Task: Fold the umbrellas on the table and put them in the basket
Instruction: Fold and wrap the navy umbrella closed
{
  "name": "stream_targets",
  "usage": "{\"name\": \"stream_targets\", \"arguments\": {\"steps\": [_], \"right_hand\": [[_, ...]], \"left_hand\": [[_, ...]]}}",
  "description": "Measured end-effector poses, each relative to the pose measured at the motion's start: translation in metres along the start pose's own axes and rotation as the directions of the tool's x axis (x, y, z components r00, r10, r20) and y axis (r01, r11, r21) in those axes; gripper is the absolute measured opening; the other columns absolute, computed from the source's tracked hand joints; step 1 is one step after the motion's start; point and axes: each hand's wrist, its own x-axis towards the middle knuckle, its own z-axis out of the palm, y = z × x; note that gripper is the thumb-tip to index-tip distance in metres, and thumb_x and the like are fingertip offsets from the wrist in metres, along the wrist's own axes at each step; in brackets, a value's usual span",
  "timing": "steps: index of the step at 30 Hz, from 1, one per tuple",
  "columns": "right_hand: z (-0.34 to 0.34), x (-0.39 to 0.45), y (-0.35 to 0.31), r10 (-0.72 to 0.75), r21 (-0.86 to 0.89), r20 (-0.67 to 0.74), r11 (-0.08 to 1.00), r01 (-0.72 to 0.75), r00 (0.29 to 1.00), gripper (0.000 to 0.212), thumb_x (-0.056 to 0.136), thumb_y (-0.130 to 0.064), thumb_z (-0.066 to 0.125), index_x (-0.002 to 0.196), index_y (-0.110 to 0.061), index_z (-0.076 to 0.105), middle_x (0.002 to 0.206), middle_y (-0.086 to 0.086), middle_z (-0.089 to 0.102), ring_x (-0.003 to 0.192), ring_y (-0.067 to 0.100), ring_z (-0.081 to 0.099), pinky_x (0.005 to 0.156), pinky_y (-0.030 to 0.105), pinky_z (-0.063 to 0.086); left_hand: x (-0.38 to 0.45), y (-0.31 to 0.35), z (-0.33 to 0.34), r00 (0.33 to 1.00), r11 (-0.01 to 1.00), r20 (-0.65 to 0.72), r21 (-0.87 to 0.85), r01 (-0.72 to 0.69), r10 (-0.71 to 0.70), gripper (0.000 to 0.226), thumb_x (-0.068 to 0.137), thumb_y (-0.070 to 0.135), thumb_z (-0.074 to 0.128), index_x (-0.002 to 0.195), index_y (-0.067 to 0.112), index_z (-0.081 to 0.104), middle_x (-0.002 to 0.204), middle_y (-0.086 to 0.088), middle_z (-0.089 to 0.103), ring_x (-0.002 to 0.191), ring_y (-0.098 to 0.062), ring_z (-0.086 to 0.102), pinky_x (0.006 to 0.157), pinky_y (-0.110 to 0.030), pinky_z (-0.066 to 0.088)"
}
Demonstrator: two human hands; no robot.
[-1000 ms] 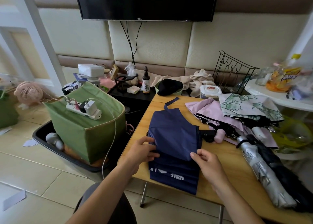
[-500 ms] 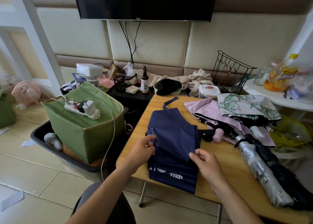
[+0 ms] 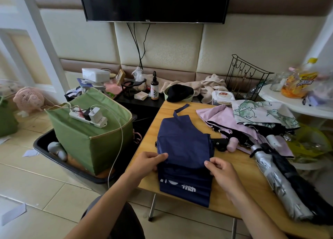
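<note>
Navy umbrella (image 3: 183, 148) lies flat on the wooden surface (image 3: 239, 168) right in front of me, its canopy pleated into layers, its strap pointing away toward the far edge; white lettering shows on the near panel; my left hand (image 3: 146, 162) pinches the left edge of the top fold between thumb and fingers, and my right hand (image 3: 219, 170) pinches the right edge the same way; just to the right a pink umbrella (image 3: 225, 119) lies loose with a leaf-print umbrella (image 3: 261, 112) on top of it; a silver-and-black umbrella (image 3: 281, 181), rolled, lies along the right side; off the left edge a green basket (image 3: 86, 139) stands on the floor in a black tray (image 3: 52, 154), with a white power strip (image 3: 88, 117) resting across its rim.
</note>
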Motion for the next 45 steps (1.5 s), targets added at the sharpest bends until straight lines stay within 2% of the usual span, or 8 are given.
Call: {"name": "stream_targets", "arguments": {"steps": [7,13,20,24,27,29,40,45], "right_hand": [[-0.014,-0.006,-0.009,-0.091,-0.079,0.077,0.992,0.097,0.993,0.017,0.098,-0.03,0.068,0.085,-0.02,0.073,0.088,-0.003,0.075,0.089,0.015,0.069,0.079,0.036,0.054],[-0.02,-0.002,-0.01,-0.097,-0.043,0.1,0.994,0.101,0.99,0.003,0.095,-0.019,0.073,0.096,-0.018,0.075,0.096,-0.001,0.077,0.093,0.015,0.071,0.086,0.037,0.057],[-0.014,-0.001,-0.001,-0.038,-0.156,0.085,0.987,0.051,0.996,0.021,0.09,-0.021,0.078,0.106,-0.022,0.064,0.082,0.0,0.076,0.074,0.003,0.069,0.068,0.018,0.052],[-0.01,0.0,-0.002,-0.048,-0.293,0.084,0.954,0.071,0.995,0.033,0.088,-0.023,0.082,0.11,-0.024,0.057,0.084,-0.004,0.074,0.075,0.003,0.067,0.062,0.015,0.045],[-0.008,0.001,-0.004,-0.066,-0.395,0.092,0.914,0.097,0.994,0.038,0.087,-0.025,0.082,0.113,-0.025,0.054,0.083,-0.006,0.073,0.08,0.005,0.067,0.062,0.017,0.043],[-0.007,0.002,-0.005,-0.074,-0.463,0.117,0.878,0.12,0.99,0.038,0.087,-0.027,0.081,0.112,-0.027,0.052,0.082,-0.007,0.071,0.077,0.004,0.065,0.061,0.018,0.042],[-0.007,0.099,-0.079,-0.215,-0.422,0.011,0.884,0.2,0.977,0.007,0.097,-0.029,0.065,0.091,-0.026,0.066,0.089,-0.009,0.072,0.089,0.015,0.069,0.078,0.03,0.051],[0.033,0.163,-0.097,0.09,-0.515,0.029,0.855,-0.062,0.996,0.022,0.1,-0.03,0.056,0.106,-0.012,0.064,0.113,0.015,0.066,0.103,0.031,0.062,0.084,0.035,0.047]], "left_hand": [[0.007,0.004,-0.007,0.998,0.973,-0.006,-0.22,0.065,-0.068,0.023,0.091,0.036,0.073,0.099,0.014,0.077,0.091,-0.004,0.067,0.088,-0.021,0.059,0.086,-0.037,0.044],[0.012,0.006,-0.006,0.995,0.982,-0.018,-0.16,-0.097,0.096,0.023,0.093,0.025,0.075,0.088,0.002,0.073,0.08,0.012,0.072,0.074,0.008,0.064,0.062,-0.008,0.046],[0.013,0.0,-0.001,0.992,0.913,-0.121,0.408,0.014,0.038,0.024,0.09,0.029,0.071,0.09,0.006,0.074,0.093,-0.012,0.073,0.08,-0.021,0.065,0.07,-0.032,0.05],[0.018,0.029,0.027,0.791,0.758,-0.307,0.59,-0.279,0.53,0.007,0.088,0.019,0.061,0.088,0.017,0.054,0.09,0.004,0.057,0.079,-0.02,0.056,0.073,-0.038,0.049],[0.038,0.03,0.066,0.675,0.533,-0.09,0.693,-0.486,0.733,0.027,0.097,0.03,0.053,0.123,0.021,0.057,0.13,0.0,0.058,0.121,-0.022,0.055,0.098,-0.038,0.049],[0.057,0.009,0.085,0.715,0.414,0.065,0.777,-0.474,0.696,0.053,0.102,0.043,0.04,0.153,0.027,0.039,0.165,-0.006,0.03,0.155,-0.026,0.019,0.124,-0.046,0.025],[0.08,-0.036,0.105,0.756,0.297,0.14,0.862,-0.411,0.64,0.071,0.104,0.063,0.023,0.164,0.032,0.004,0.171,-0.007,-0.008,0.157,-0.026,-0.014,0.123,-0.055,-0.001],[0.075,-0.032,0.104,0.768,0.313,0.153,0.851,-0.422,0.621,0.072,0.103,0.063,0.024,0.163,0.034,-0.004,0.169,-0.006,-0.018,0.155,-0.023,-0.025,0.123,-0.054,-0.007]]}}
